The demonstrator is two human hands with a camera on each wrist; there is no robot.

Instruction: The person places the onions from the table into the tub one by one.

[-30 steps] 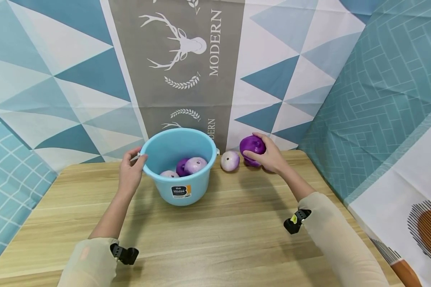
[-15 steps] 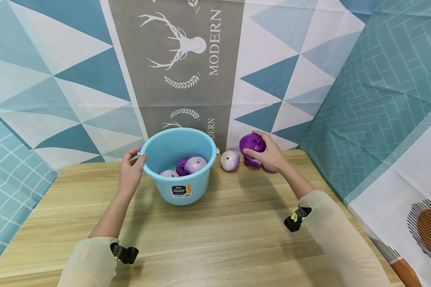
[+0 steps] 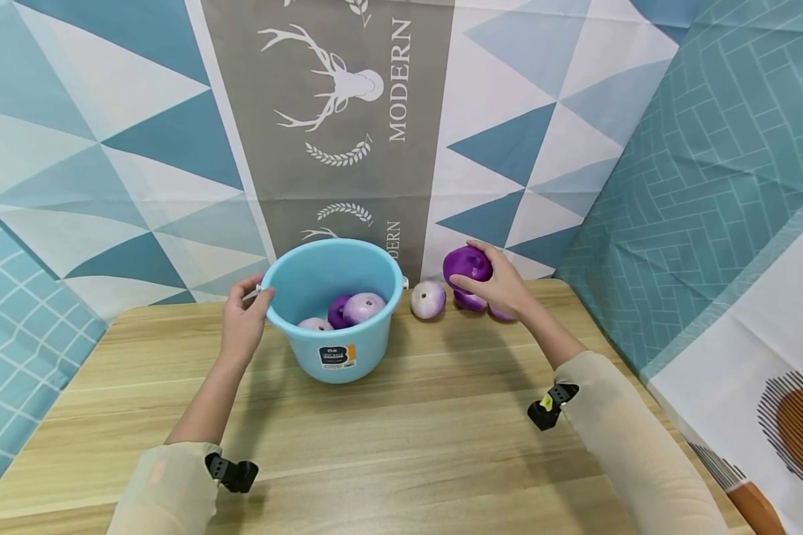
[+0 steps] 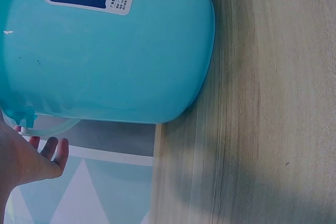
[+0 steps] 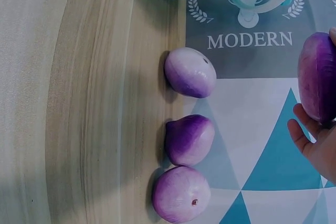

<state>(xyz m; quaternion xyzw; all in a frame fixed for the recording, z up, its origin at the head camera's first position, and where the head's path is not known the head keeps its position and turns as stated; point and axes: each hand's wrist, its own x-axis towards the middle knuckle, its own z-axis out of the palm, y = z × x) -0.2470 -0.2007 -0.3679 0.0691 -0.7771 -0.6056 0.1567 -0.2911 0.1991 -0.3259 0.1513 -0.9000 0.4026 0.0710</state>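
My left hand (image 3: pixel 242 319) grips the rim of a light blue plastic bucket (image 3: pixel 375 349) at its left side, by the handle joint. Purple onions lie inside: a pale one (image 3: pixel 364 307), a darker one (image 3: pixel 338 312) and one partly hidden by the front wall. To the bucket's right, my right hand (image 3: pixel 506 288) holds a deep purple onion (image 3: pixel 466 266) between thumb and fingers, raised off the table. In the right wrist view, three more onions stand in a row: a whitish one (image 5: pixel 190 72), a darker one (image 5: pixel 190 140) and another pale purple one (image 5: pixel 182 194).
The wooden table (image 3: pixel 388 453) ends at the back against a patterned cloth (image 3: pixel 334 171) with triangles and a deer head. A teal brick-patterned cloth (image 3: pixel 709 193) rises along the right side. The bucket's white handle (image 5: pixel 270 4) hangs at its side.
My right hand has lifted the deep purple onion slightly up and to the left, uncovering more of the onions below. The left hand and the bucket have stayed put.
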